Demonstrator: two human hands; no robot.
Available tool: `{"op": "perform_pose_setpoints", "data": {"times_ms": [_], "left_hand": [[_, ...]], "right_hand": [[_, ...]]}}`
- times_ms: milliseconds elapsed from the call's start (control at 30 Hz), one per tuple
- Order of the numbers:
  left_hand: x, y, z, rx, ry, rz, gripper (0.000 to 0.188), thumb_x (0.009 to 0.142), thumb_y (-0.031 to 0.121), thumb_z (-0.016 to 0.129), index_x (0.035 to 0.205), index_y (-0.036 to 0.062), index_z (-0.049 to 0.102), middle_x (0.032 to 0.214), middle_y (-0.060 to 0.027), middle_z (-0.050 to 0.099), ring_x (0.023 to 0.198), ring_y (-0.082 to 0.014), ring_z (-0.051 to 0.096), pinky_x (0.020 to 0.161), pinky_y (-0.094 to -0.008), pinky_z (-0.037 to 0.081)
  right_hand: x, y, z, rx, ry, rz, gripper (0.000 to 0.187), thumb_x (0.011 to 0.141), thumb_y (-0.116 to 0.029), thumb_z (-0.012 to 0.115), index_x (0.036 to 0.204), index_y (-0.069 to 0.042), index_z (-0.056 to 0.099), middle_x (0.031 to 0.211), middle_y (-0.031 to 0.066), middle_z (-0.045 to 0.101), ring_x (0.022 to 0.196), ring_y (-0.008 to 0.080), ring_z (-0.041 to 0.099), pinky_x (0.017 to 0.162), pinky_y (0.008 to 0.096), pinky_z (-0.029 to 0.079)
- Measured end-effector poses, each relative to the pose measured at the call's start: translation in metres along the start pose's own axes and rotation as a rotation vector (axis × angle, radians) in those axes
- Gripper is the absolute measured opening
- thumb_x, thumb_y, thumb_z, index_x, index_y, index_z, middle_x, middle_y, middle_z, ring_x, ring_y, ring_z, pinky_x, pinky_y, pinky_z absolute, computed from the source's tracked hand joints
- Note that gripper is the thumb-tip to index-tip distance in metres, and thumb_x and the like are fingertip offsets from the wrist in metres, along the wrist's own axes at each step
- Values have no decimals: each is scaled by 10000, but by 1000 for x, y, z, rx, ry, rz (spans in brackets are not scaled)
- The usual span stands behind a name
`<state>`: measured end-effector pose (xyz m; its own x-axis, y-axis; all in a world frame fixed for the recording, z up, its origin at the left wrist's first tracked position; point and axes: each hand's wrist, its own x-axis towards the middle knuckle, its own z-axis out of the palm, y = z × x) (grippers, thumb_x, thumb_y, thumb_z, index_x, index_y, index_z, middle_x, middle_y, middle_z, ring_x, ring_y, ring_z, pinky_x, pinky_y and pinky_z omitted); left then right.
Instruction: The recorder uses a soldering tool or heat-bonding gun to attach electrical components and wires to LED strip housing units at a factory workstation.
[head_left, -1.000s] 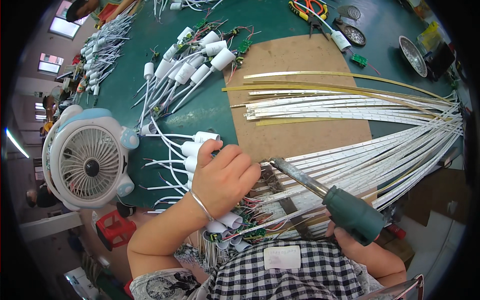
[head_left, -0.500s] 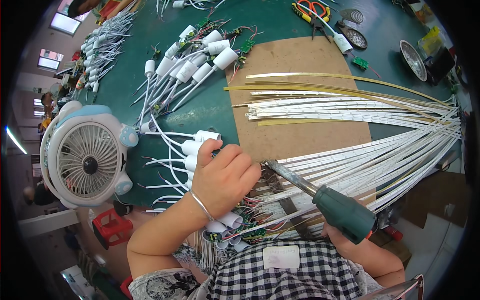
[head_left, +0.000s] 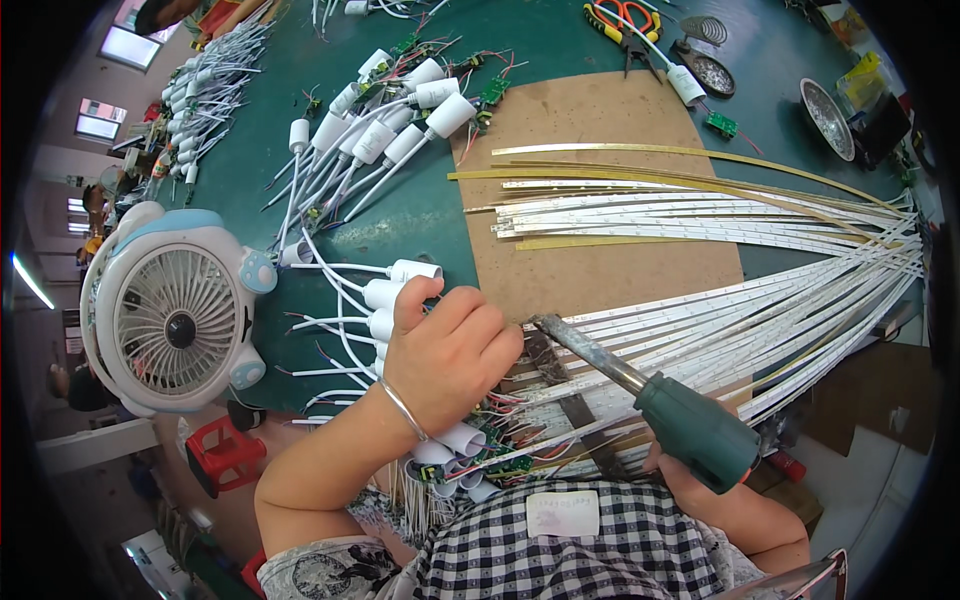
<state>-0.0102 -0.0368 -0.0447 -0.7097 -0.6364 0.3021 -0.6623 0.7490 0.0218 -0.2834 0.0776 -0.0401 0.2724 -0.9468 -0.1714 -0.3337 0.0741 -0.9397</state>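
Note:
A soldering iron (head_left: pixel 695 430) with a green handle is in my right hand (head_left: pixel 690 480), which is mostly hidden behind the handle. Its metal tip points up and left, close to the fingers of my left hand (head_left: pixel 450 345). Those left fingers are curled and closed near the ends of white LED strips (head_left: pixel 690 330); what they pinch is hidden. White cylindrical caps (head_left: pixel 415 271) with wires lie just left of that hand. Under the strip ends runs a dark, stained bar (head_left: pixel 575 405). Green circuit boards (head_left: pixel 510 465) with thin wires sit below my left hand.
A white and blue fan (head_left: pixel 180 330) stands at the left. More wired caps (head_left: pixel 370 143) are piled beyond my left hand. A brown board (head_left: pixel 600 110) carries a second bundle of strips. Pliers (head_left: pixel 635 45), an iron stand (head_left: pixel 708 70) and a metal dish (head_left: pixel 827 120) lie at the far right.
The soldering iron has shifted slightly right and toward me, its tip drawing a little away from my left fingers. My left hand stays nearly still.

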Motion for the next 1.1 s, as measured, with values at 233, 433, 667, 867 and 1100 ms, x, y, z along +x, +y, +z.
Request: {"op": "perform_pose_setpoints", "data": {"times_ms": [233, 433, 667, 867, 1100], "left_hand": [[1, -1, 1, 10, 0, 2, 50, 711, 147, 577, 755, 164, 564, 720, 23, 463, 822, -131, 541, 920, -411, 287], [0, -1, 2, 7, 12, 0, 50, 713, 149, 579, 757, 170, 569, 726, 27, 471, 840, -128, 549, 920, -415, 282], [1, -2, 1, 20, 4, 3, 48, 713, 154, 581, 756, 174, 571, 727, 27, 474, 844, -126, 550, 918, -413, 281], [1, -2, 1, 32, 4, 1, 47, 712, 152, 583, 750, 177, 573, 728, 33, 478, 845, -125, 549, 914, -413, 281], [1, -2, -2, 16, -55, -15, 120, 683, 144, 639, 800, 168, 649, 745, 46, 543, 849, -131, 559, 931, -427, 260]], "right_hand": [[-2, 3, -1, -80, -24, -41, 278, 904, -172, 586, 1069, 50, 567, 759, 73, 595, 617, 143, 594, 579, 279, 490], [-3, 1, 3, -1, 12, 101, 293, 730, -26, 661, 1023, -36, 662, 982, 121, 648, 868, 307, 608, 749, 394, 473], [-4, -2, 2, -85, 13, 88, 313, 720, -25, 672, 1033, -41, 663, 996, 126, 648, 875, 312, 603, 786, 381, 465], [-6, 6, 0, -20, 33, 41, 322, 754, -73, 665, 1072, -31, 639, 1019, 118, 638, 847, 280, 603, 755, 359, 461], [-19, 15, -11, 26, -13, 59, 454, 906, -268, 572, 1255, 13, 501, 1074, 104, 600, 662, 175, 625, 578, 287, 480]]}}
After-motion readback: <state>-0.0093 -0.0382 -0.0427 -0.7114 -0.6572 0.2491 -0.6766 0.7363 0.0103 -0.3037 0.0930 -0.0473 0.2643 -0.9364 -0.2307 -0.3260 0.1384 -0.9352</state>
